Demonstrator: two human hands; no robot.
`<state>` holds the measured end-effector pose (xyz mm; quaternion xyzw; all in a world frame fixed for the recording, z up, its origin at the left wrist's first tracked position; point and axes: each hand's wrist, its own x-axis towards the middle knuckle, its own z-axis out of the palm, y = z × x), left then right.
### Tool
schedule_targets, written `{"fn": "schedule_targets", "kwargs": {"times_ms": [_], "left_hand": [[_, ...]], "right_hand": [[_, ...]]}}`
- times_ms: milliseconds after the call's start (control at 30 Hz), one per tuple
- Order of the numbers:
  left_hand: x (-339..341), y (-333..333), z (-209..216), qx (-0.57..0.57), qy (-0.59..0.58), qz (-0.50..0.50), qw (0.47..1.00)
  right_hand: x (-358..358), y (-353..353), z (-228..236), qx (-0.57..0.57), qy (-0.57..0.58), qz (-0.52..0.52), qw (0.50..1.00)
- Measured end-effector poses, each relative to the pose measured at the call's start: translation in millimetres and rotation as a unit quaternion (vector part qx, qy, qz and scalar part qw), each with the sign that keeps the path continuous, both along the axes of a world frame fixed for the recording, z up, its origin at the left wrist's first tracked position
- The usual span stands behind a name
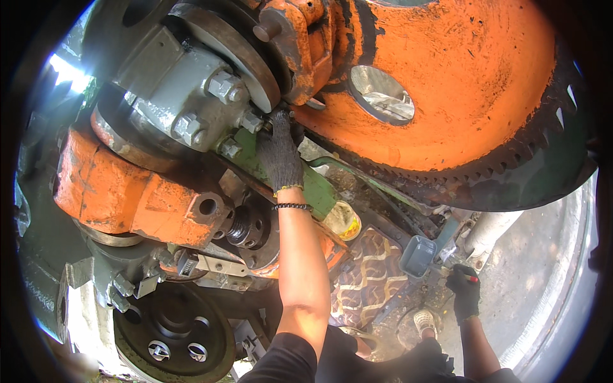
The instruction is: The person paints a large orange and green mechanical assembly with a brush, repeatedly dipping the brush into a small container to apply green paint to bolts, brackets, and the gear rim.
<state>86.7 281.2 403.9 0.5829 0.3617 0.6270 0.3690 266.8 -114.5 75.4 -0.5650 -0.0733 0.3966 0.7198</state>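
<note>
The gloved left hand [279, 153] was up beside a bolt [251, 121] on the grey block [167, 96], near the orange gear wheel [466, 83] (itself cut off at the top); its fingertips were obscured, so I couldn't tell its grip; the gloved right hand [463, 293] was closed around a red-ended object [473, 279], mostly covered; the yellow label [350, 229] on the tub [336, 216] was too small to read.

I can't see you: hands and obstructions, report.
Left hand beside grey bolted block, grip hidden. Right hand apart, seems closed on something red. Orange toothed wheel crowds left hand.
</note>
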Motion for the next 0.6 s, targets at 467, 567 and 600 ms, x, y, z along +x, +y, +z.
{"fn": "schedule_targets", "kwargs": {"times_ms": [467, 567, 600], "left_hand": [[9, -16, -23, 0.027, -0.060, -0.031, 0.997], [7, -12, -15, 0.014, -0.058, -0.033, 0.998], [9, -13, -12, 0.014, -0.049, -0.037, 0.998]], "right_hand": [[4, -13, 5, -0.010, 0.005, -0.010, 1.000], [7, -18, 3, -0.004, 0.000, -0.014, 1.000], [9, -20, 0, -0.001, -0.003, -0.015, 1.000]]}}
